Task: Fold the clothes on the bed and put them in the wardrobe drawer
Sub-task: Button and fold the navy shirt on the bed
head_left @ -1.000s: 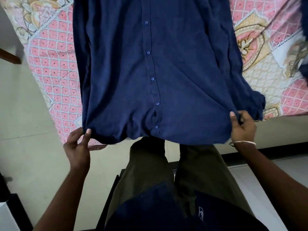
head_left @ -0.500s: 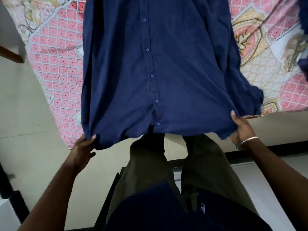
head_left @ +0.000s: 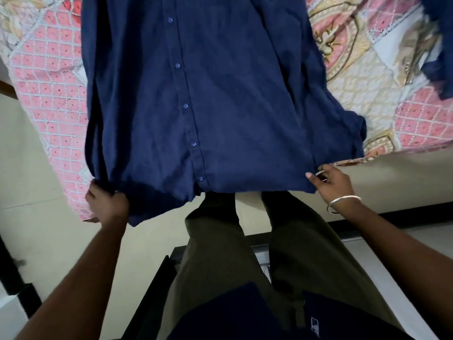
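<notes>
1. Two hands are on the hem of one navy shirt [head_left: 220,94], which lies buttoned-side up on the bed [head_left: 49,94] with its bottom edge hanging over the mattress side toward us.
2. Nearest, we note olive trousers [head_left: 220,266] and a dark top on the person standing at the bed.
3. Our left hand [head_left: 106,204] is curled round the shirt's lower left corner, bunching the cloth in its fist.
4. Our right hand [head_left: 328,181], with a metal bangle [head_left: 343,203] at the wrist, pinches the lower right corner between thumb and fingers.
5. A row of blue buttons [head_left: 185,106] runs up the placket.
6. The bedcover is pink and cream, with a lattice pattern.
7. Farthest right, another dark blue garment [head_left: 438,57] lies on the bed; it is cut off by the frame edge and we cannot tell what kind it is.
</notes>
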The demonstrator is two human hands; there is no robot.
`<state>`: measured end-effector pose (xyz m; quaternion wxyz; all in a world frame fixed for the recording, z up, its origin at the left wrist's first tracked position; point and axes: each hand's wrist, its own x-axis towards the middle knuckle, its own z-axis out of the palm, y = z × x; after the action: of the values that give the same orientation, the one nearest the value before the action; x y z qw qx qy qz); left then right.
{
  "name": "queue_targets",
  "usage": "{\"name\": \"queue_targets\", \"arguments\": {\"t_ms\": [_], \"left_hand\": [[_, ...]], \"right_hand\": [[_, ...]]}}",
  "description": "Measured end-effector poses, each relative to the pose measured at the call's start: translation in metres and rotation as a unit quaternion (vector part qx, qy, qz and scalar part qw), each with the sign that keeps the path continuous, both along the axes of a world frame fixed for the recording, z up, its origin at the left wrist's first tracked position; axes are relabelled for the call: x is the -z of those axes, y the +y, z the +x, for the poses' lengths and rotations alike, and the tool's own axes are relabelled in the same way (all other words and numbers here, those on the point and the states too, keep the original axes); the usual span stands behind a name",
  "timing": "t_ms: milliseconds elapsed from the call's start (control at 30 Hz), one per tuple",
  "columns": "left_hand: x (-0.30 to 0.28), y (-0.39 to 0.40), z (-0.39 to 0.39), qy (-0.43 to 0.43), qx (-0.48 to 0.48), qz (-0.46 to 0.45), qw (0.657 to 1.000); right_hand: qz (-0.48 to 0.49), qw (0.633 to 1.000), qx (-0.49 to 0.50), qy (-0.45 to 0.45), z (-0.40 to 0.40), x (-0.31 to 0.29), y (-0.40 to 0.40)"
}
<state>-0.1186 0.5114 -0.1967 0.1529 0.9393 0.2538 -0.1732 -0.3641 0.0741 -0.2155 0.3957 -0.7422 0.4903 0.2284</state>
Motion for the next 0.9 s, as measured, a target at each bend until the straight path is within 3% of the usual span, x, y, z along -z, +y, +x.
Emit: {"name": "queue_targets", "arguments": {"t_ms": [133,233,333,400,500,600,667,767,900], "left_hand": [[0.001,-0.09,-0.017,-0.118,0.093,-0.012,0.989],[0.011,-0.161,-0.032,-0.142,0.242,-0.074,0.957],[0.016,-0.239,-0.048,-0.141,0.346,-0.137,0.917],[0.013,-0.297,-0.056,-0.123,0.406,-0.202,0.883],[0.012,-0.367,-0.063,-0.096,0.479,-0.228,0.842],[0.017,-0.407,-0.065,-0.054,0.385,-0.242,0.889],[0.02,-0.418,-0.063,-0.039,0.304,-0.247,0.919],[0.018,-0.424,-0.065,-0.032,0.246,-0.268,0.931],[0.01,-0.447,-0.068,-0.011,0.231,-0.279,0.932]], "right_hand": [[-0.166,0.981,0.008,-0.102,-0.001,-0.012,-0.01],[-0.251,0.947,0.054,-0.195,0.011,-0.014,-0.028],[-0.324,0.917,0.056,-0.227,0.033,-0.012,-0.058],[-0.342,0.914,0.033,-0.217,0.049,-0.006,-0.082],[-0.261,0.948,-0.027,-0.182,0.07,0.003,-0.105],[-0.255,0.947,-0.135,-0.145,0.077,0.011,-0.115],[-0.244,0.948,-0.128,-0.158,0.077,0.01,-0.119],[-0.201,0.958,-0.017,-0.202,0.071,0.002,-0.125],[-0.206,0.927,0.158,-0.271,0.064,-0.015,-0.146]]}}
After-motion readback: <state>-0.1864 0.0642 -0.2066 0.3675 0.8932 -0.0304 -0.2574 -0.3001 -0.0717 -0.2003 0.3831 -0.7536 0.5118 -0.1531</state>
